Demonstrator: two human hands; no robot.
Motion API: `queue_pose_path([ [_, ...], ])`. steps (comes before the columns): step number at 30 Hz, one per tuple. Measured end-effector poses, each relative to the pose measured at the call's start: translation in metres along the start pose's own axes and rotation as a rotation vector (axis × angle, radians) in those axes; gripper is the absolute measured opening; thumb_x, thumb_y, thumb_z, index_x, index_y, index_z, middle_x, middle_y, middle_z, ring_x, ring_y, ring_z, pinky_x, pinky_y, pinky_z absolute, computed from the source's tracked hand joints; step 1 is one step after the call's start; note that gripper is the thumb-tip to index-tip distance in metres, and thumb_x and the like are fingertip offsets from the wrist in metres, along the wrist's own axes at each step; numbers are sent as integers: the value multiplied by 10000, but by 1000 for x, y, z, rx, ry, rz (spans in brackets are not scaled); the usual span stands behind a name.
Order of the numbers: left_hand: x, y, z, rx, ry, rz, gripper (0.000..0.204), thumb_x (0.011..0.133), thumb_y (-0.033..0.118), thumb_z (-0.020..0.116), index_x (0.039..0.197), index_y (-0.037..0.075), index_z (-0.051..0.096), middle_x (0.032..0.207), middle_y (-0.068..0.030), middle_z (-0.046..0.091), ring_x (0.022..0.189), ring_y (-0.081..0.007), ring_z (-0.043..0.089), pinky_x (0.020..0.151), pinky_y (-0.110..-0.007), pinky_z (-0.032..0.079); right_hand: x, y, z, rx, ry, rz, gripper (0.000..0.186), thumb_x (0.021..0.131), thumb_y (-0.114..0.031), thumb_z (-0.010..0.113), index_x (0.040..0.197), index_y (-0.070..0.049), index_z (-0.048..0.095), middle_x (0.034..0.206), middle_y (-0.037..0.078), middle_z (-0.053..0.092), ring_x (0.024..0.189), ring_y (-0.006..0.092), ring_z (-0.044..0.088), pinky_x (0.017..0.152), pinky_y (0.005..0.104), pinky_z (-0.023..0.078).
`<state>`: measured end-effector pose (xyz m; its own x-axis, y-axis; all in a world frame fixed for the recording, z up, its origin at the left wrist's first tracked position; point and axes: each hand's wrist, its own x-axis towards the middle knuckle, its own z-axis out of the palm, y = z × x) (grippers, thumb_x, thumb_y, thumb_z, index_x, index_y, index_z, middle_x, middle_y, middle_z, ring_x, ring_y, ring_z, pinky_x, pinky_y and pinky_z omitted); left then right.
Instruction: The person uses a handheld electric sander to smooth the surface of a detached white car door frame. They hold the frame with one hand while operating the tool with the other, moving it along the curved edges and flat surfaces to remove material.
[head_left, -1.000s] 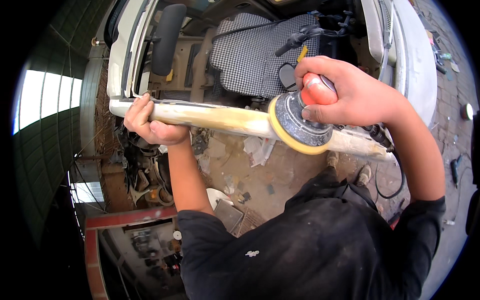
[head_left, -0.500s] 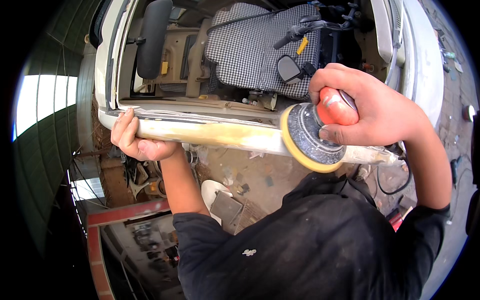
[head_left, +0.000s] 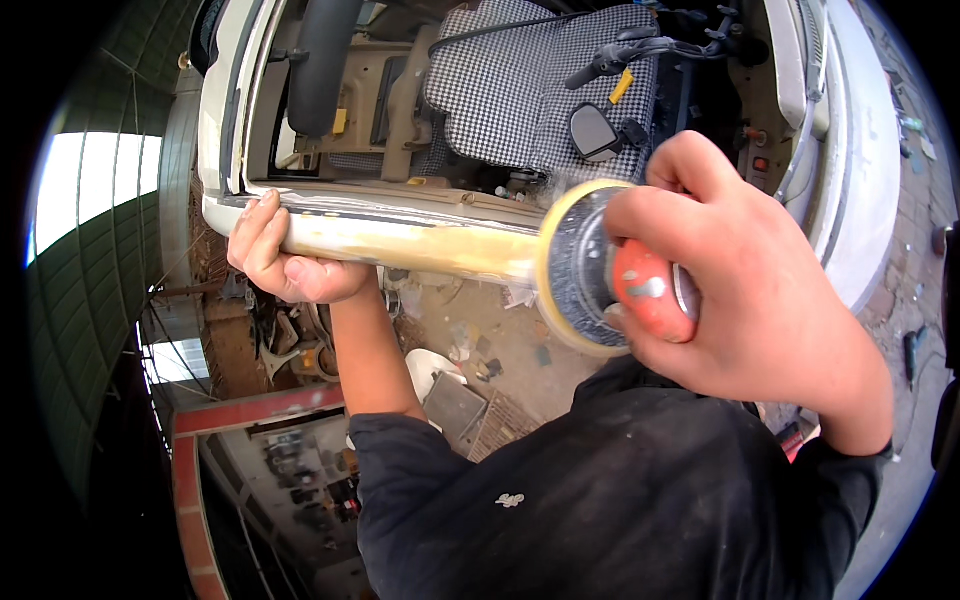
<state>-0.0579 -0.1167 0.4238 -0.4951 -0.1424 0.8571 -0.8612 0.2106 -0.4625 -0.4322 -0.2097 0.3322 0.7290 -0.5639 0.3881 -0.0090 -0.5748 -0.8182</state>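
My left hand (head_left: 285, 265) grips the white frame rail (head_left: 410, 243) of a vehicle near its left corner, fingers wrapped round it. Yellowish patches of filler or sanded surface run along the rail. On the right, my right hand (head_left: 745, 285) is closed round the red top of a round sander (head_left: 650, 285), with a black, dust-speckled body and a yellow pad. The pad is tilted on edge against the rail and looks blurred along its lower side; my hand hides part of the tool.
Inside the open cab lie a checked seat (head_left: 500, 90), a loose mirror (head_left: 592, 130) and black controls (head_left: 655, 50). A white body panel (head_left: 855, 150) curves down the right. Below are littered ground (head_left: 530, 380), scrap parts (head_left: 290, 345), a grey box (head_left: 455, 410) and a red-framed doorway (head_left: 185, 500).
My right hand has turned and come lower, tipping the sander from lying flatter to more on its edge, with the pad shifted slightly left since half a second ago. My left hand keeps its grip.
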Motion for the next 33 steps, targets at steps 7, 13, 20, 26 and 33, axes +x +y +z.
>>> queue_pose_path([
  [7,1,2,-1,31,33,46,424,970,312,331,926,-6,608,991,-163,697,998,-278,635,982,-438,544,-62,27,-2,-116,144,193,413,713,-58,820,1081,-52,635,1050,164,547,923,384,641,816,449,548],
  [13,0,1,0,57,18,51,422,967,302,331,919,-10,611,993,-170,704,995,-281,641,977,-442,539,-15,-4,11,-53,141,61,470,697,-60,829,1127,-47,641,1095,162,549,957,392,641,843,435,549],
  [20,3,3,-4,27,-34,89,441,1086,317,358,991,-42,596,1035,-193,677,999,-294,660,952,-412,573,-84,18,12,-149,179,224,409,746,-84,814,1115,-49,640,1086,166,555,958,396,643,860,448,551],
  [26,3,5,-1,60,-4,65,464,1049,300,288,957,-17,615,1017,-175,692,1002,-277,632,964,-426,558,-120,46,9,-151,245,350,424,769,-118,831,1144,-53,644,1096,166,575,1004,399,650,886,459,553],
  [33,2,-7,-8,77,-62,108,597,1085,533,534,1009,-56,593,1023,-173,660,957,-302,689,907,-436,616,-69,8,16,-17,159,192,488,724,-104,855,1161,-61,644,1141,160,556,999,407,638,888,449,549],
])
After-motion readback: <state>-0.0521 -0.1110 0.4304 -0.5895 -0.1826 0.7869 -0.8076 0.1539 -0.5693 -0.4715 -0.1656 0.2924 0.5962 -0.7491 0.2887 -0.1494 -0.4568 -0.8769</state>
